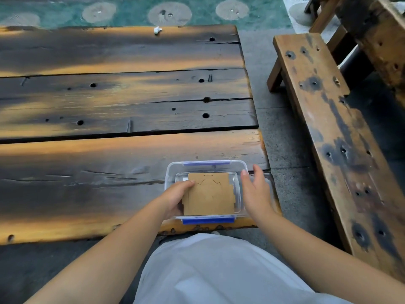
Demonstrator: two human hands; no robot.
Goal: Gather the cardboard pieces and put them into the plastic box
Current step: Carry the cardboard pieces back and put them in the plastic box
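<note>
A clear plastic box (pixel 203 166) with blue clips stands at the near right corner of the wooden table. A stack of brown cardboard pieces (pixel 210 194) with cut outlines lies over the box's opening, tilted slightly. My left hand (pixel 175 198) grips the stack's left edge, thumb on top. My right hand (pixel 255 191) is beside the box's right wall, fingers spread, holding nothing; whether it touches the wall I cannot tell.
The dark plank table (pixel 122 102) stretches away to the left and far side, with a small white scrap (pixel 157 30) near its far edge. A wooden bench (pixel 333 128) runs along the right. My white-clothed lap (pixel 214 270) is below the table edge.
</note>
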